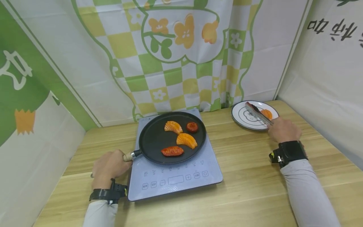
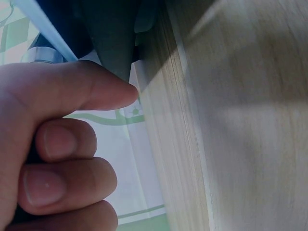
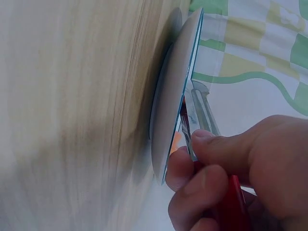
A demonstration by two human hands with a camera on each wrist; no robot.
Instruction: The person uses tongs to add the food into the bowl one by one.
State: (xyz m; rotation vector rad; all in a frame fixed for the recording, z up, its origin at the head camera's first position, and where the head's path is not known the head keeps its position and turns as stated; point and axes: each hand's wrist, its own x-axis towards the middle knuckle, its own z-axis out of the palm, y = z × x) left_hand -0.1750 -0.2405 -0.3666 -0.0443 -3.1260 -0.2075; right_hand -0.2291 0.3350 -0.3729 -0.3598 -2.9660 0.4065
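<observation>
Soft, even light is covering the table (image 1: 244,192) out to its far right corner in the head view; both wrist views are looking dimmer, bluer and hazier, with soft-edged shadows spreading over its surface and fine detail blurring.

Your left hand (image 1: 112,165) is gripping, its fingers (image 2: 77,185) curling inward; your right hand (image 1: 284,130) is pinching between thumb (image 3: 219,148) and fingers (image 3: 204,185), sitting farther forward than the left; your left arm (image 1: 100,215) and right arm (image 1: 307,190) are pointing ahead, lying well apart.
</observation>
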